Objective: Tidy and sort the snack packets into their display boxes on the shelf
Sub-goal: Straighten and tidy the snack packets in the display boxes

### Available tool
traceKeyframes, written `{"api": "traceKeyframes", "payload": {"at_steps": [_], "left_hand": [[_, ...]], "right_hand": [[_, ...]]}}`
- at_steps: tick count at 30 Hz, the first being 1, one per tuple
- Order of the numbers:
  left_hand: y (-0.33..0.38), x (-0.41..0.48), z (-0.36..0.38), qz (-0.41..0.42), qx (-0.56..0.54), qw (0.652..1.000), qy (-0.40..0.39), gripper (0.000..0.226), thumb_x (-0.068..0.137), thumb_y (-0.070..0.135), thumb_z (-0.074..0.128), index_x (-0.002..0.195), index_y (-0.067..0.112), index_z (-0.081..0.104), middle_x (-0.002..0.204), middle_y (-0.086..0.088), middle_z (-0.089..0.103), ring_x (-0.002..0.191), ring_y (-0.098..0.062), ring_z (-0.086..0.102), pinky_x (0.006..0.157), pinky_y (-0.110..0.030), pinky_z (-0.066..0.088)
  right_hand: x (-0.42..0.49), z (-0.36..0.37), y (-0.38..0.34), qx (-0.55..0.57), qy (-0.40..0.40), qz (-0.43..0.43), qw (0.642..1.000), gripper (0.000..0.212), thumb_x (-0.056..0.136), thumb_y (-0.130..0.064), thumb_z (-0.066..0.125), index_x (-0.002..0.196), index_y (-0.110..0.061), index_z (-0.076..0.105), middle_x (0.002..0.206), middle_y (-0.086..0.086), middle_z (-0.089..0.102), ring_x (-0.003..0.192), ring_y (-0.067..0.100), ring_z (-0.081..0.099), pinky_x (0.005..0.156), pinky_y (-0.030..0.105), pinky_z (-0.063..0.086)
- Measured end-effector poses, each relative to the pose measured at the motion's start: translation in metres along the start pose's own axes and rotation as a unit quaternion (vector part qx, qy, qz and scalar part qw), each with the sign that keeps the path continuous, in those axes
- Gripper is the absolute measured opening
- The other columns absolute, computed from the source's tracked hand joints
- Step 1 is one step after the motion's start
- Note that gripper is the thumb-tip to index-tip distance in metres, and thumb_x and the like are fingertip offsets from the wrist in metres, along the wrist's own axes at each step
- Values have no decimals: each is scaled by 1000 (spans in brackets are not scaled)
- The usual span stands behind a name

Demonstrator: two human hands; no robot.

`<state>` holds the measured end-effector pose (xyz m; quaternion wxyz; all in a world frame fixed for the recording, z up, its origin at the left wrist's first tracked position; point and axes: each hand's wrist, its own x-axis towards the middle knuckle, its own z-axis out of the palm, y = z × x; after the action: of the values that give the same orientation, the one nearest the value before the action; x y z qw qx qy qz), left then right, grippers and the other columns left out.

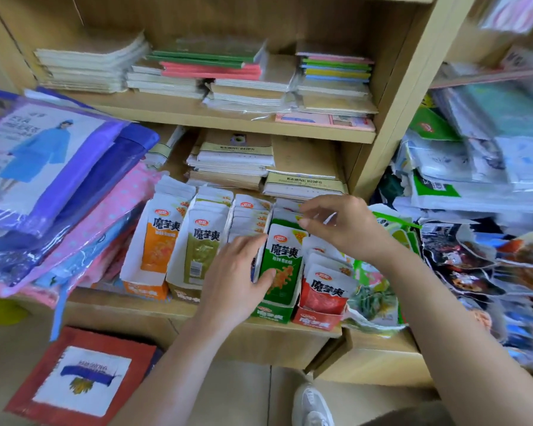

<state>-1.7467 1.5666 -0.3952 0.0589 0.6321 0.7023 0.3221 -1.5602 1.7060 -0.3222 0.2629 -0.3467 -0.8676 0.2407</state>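
Hands first, from the head camera: your left hand (pixel 237 272) grips the front green foil snack packet (pixel 282 265). The thumb presses on its printed face and the fingers (pixel 253 239) are slid in along its left edge. That packet stands upright in the green cardboard display box (pixel 271 313), which sits at the front edge of the wooden shelf (pixel 111 305), towards its right end.

Your right hand (pixel 342 226) is over the back of the same box. Its thumb and forefinger are curled and pinch the tops of the rear packets (pixel 285 212); blur hides how many.

Touching the green box on its right stands the red cardboard display box (pixel 317 321), with red foil packets (pixel 326 290) leaning back in it. To the left along the front edge stand the olive cardboard box (pixel 182 295) and the orange cardboard box (pixel 145 289), each full of matching packets.

Between the olive box and the green one runs a row of white-topped packets (pixel 250 218), whose box is hidden behind your left hand. Stacks of paper notebooks (pixel 234 158) lie at the back edge of the shelf.
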Motion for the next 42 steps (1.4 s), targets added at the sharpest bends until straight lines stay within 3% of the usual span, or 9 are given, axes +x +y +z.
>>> {"api": "traceKeyframes", "payload": {"at_steps": [8,12,17,22,26,29,33,38,42], "left_hand": [[27,-9,-8,63,17,998,25,49,92,40,66,139,28,58,134,12,57,120,-15,49,101,-30,42],[46,-20,-12,78,-19,997,-1,52,94,37,64,144,26,53,141,8,56,128,-18,46,109,-38,40],[70,-29,-9,129,-13,989,-72,62,96,39,64,153,32,39,155,15,40,138,-13,36,111,-31,33],[71,-23,-16,132,-11,989,-60,16,94,34,67,106,26,75,136,15,57,114,-11,60,78,-23,44],[61,-31,-24,116,-53,991,-46,9,90,31,74,95,27,79,111,16,69,98,-3,62,81,-28,53],[63,-37,-25,93,-48,994,-39,9,90,33,74,98,30,77,100,18,73,85,6,56,75,-14,49],[69,-33,-14,54,-87,994,-37,28,88,36,76,115,35,70,99,22,72,87,7,65,79,-30,60],[81,-15,2,45,-75,996,-18,20,85,36,78,105,31,76,91,16,64,81,2,63,73,-34,57],[86,-3,18,28,-86,994,54,4,85,23,80,82,22,77,79,13,67,74,-3,63,68,-28,53]], "right_hand": [[-55,-32,-10,-27,-170,108,979,68,78,-40,82,139,-30,53,127,-19,50,114,-5,48,90,11,36],[-90,-11,-7,-53,-76,69,993,60,79,-19,84,134,-20,59,137,-4,53,122,13,53,99,14,39],[-111,-5,-20,-52,12,34,998,42,82,-7,79,121,-19,70,129,-10,54,115,0,50,98,5,35],[-136,-3,-26,-123,34,22,992,39,85,-10,75,123,-19,69,140,-5,57,130,20,52,105,39,45],[-137,-5,-26,-134,16,34,990,39,86,-24,77,124,-21,67,145,-5,54,134,18,50,104,38,47],[-131,-5,-15,-122,23,53,991,49,83,-28,80,128,-19,64,136,-5,61,122,14,58,96,25,48],[-128,1,8,-49,86,67,993,37,82,-24,82,116,-21,69,119,-7,66,93,0,59,75,3,41],[-135,13,30,-13,162,87,983,14,80,-26,83,78,-21,70,79,-12,60,63,-1,57,59,13,39],[-118,7,35,25,111,98,989,15,78,-23,84,79,-21,69,68,-10,65,64,0,59,60,19,47]]}}
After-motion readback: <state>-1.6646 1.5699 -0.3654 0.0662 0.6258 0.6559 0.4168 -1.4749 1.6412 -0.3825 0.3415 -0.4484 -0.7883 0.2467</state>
